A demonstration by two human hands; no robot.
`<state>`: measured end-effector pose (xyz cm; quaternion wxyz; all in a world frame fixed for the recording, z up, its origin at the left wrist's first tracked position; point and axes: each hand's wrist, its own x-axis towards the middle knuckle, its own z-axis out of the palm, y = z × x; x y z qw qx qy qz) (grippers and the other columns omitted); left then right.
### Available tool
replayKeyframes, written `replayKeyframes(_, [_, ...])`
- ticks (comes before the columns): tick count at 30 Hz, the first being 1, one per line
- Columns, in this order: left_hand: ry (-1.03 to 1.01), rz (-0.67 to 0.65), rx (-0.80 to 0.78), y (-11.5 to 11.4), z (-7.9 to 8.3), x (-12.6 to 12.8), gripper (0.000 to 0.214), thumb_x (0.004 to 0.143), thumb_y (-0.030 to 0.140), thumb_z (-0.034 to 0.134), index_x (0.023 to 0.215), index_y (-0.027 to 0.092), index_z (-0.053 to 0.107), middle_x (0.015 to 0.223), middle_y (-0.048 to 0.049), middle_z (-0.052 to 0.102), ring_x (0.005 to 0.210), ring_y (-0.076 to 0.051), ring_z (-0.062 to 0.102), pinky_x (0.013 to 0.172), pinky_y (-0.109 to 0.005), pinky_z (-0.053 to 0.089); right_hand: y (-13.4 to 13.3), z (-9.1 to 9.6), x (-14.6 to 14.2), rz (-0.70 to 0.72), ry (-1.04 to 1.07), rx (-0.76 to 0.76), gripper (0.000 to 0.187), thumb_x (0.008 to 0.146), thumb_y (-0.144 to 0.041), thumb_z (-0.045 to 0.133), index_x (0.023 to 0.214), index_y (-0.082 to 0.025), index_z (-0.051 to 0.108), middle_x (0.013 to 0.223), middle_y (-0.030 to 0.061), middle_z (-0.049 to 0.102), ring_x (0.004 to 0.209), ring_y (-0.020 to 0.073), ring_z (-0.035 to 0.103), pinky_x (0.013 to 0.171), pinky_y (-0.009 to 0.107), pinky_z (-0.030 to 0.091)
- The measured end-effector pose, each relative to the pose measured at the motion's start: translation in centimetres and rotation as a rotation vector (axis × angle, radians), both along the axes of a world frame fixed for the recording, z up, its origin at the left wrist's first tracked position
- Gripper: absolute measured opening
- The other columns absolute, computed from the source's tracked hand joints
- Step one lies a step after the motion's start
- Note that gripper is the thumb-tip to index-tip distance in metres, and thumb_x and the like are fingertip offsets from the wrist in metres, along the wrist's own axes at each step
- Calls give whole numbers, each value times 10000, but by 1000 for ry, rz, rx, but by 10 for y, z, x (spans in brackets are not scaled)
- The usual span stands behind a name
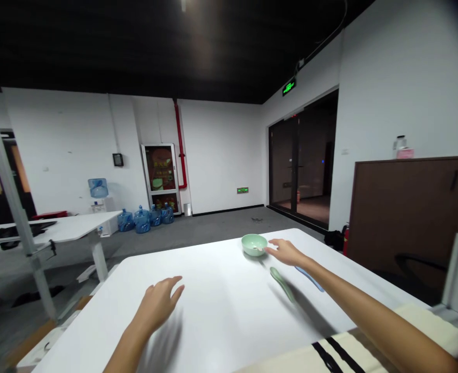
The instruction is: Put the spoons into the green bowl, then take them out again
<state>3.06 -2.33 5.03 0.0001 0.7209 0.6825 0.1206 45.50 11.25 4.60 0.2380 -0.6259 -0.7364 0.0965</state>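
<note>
My right hand (286,252) reaches far across the white table (221,311), its fingers touching the rim of a small pale green bowl (254,244) near the far edge. The fingers are stretched out and hold nothing. A green spoon (281,283) lies on the table just under my right forearm, and a blue spoon (310,277) lies beside it, partly hidden by the arm. My left hand (159,302) hovers palm down over the near left part of the table, fingers loosely spread and holding nothing.
A cream cloth with black stripes (341,352) lies at the table's near right corner. A brown cabinet (411,207) stands to the right, a second white desk (58,228) to the left, with water jugs (141,220) on the floor behind.
</note>
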Motion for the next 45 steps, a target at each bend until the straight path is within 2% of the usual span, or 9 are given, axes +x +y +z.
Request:
replayKeyframes(4, [-5,-6,10,-2,0,-1,523,952,469,328,1341,232,586,1382,-70,628,1297,-267,561,1070,-430,419,-33,-9,2,66,-5,29,715,882,-610,498,1445,-170,520,1491,129,496,1371,308,452,1119,387,355])
replayKeyframes(7, [-2,-8,20,-4,1,0,526,951,476,328,1335,232,592,1375,-67,635,1290,-266,568,1061,-421,428,-47,-20,2,73,-41,38,740,883,-606,496,1490,-185,462,1547,136,415,1413,319,398,1146,424,322])
replayKeyframes(12, [17,-4,12,-9,1,5,535,952,475,321,1342,225,588,1380,-69,631,1291,-265,568,1054,-410,435,-55,-32,2,114,-102,22,737,895,-597,472,1503,-182,437,1559,160,385,1409,328,405,1133,451,335])
replayKeyframes(19, [30,-10,-11,-12,2,9,542,955,466,307,1351,216,581,1389,-76,622,1297,-262,562,1055,-409,432,-62,-33,3,131,-125,21,744,893,-615,452,1485,-166,457,1539,184,409,1400,341,415,1114,463,355])
replayKeyframes(30, [22,-15,-10,-11,0,8,542,955,464,308,1346,209,584,1385,-78,625,1293,-266,564,1049,-414,435,-60,-34,4,128,-118,34,717,891,-630,450,1479,-220,466,1532,154,433,1369,331,459,1101,450,365])
replayKeyframes(37, [28,-18,-17,-9,-1,10,537,951,470,313,1340,221,588,1376,-74,632,1283,-268,571,1051,-415,433,-58,-37,6,133,-120,35,703,899,-612,454,1461,-191,487,1483,162,497,1366,328,459,1084,428,379])
replayKeyframes(41, [17,-25,-12,-9,0,8,545,950,471,314,1345,211,585,1379,-78,629,1284,-271,569,1054,-421,433,-49,-36,5,127,-86,77,620,906,-567,482,1400,-198,548,1394,141,588,1294,298,528,1051,375,393])
replayKeyframes(45, [-1,-27,-8,-7,-1,7,540,946,472,328,1340,213,591,1369,-82,637,1272,-279,575,1054,-437,431,-26,-24,-4,51,-119,96,542,921,-531,468,1287,-163,627,1267,164,658,1207,292,584,988,353,413])
